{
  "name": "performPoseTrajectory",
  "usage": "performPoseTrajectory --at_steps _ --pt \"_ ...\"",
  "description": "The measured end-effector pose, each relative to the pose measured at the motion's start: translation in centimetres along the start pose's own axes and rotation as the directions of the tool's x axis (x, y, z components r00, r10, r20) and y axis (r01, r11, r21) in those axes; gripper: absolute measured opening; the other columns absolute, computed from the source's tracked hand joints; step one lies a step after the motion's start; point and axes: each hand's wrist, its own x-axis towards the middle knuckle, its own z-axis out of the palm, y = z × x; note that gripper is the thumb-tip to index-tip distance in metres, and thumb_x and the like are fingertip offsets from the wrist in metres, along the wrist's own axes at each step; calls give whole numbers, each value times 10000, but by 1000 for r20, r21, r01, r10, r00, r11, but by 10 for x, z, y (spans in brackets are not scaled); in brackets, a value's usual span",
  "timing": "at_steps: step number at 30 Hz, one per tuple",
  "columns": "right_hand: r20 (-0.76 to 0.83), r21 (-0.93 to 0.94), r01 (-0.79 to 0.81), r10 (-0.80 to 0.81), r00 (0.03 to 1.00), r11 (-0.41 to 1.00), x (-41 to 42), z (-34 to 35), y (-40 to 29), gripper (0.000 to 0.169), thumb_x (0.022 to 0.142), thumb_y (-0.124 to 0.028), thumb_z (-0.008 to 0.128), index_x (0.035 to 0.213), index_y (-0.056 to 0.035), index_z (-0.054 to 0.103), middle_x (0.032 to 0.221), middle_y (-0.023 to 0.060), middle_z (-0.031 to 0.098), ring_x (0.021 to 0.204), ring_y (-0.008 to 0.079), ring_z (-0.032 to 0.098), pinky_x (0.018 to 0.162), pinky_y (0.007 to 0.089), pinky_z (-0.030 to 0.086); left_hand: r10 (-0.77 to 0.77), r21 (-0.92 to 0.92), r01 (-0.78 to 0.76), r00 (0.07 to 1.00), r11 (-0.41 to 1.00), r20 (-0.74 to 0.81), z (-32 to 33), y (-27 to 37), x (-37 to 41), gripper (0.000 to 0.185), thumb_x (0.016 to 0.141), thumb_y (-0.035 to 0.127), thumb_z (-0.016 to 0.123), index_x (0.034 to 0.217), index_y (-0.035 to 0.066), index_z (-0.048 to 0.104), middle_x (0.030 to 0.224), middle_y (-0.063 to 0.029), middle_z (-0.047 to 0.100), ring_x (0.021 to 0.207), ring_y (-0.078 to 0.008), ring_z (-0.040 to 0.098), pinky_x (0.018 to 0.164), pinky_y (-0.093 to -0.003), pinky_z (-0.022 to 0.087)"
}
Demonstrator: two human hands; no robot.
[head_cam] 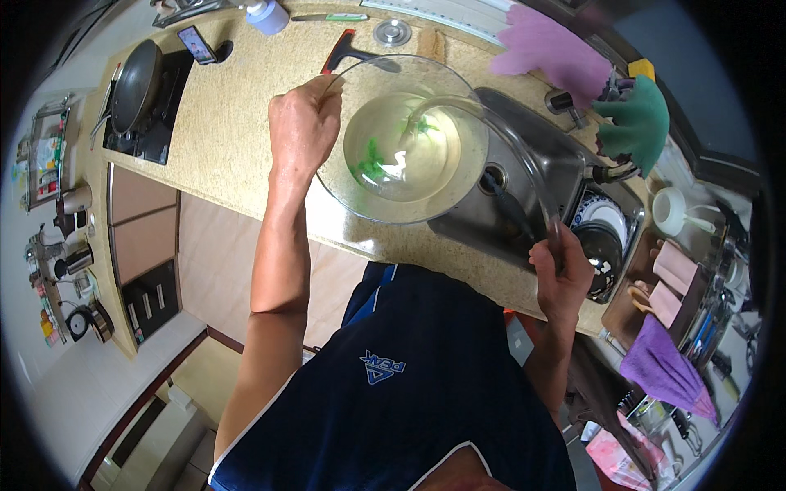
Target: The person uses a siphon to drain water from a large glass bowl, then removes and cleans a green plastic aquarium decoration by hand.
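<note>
A clear glass bowl (402, 212) holds pale yellowish water with green plant-like pieces in it, over the counter beside the sink. My left hand (305, 123) grips the bowl's rim at its upper left. A clear flexible hose (522, 144) arches over the right rim, one end in the water. My right hand (562, 270) is closed around the hose lower down, over the sink's front edge. Below the hose, a dark brush-like tool (509, 202) lies in the steel sink (470, 230), its tip at the drain.
Behind the bowl lie a black-and-red squeegee (341, 52), a metal sink strainer (392, 32) and a green-handled knife (330, 18). A phone (196, 45) leans near the hob with a wok (136, 87). Plates (599, 212) and rubber gloves (638, 126) are at the right.
</note>
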Motion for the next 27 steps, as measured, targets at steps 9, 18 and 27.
performPoseTrajectory --at_steps 9,18,27 --pt "186 -90 -1 18 982 996 43 8 -59 514 891 -80 693 1375 -14 533 844 52 678 725 73 599 679 216 474 -273 -472 288 957 833 103 15 -15 -6 279 884 49 628 1145 7 720 981 -138 748 832 -138 681 759 -296 541" --pt "353 -197 110 -34 935 974 89 24 -98 476 915 -113 652 1381 -87 556 973 139 686 816 184 678 736 303 523 -314 -440 301 948 846 46 12 -11 -6 268 866 90 675 1121 28 731 992 -111 751 785 -125 667 736 -289 538" --pt "449 -267 302 -159 879 915 85 10 -107 427 899 -64 636 1325 -64 596 919 151 657 753 272 633 712 340 509 -348 -448 329 936 831 42 15 -14 -8 253 858 104 687 1093 28 740 990 -120 753 808 -140 683 766 -303 542"
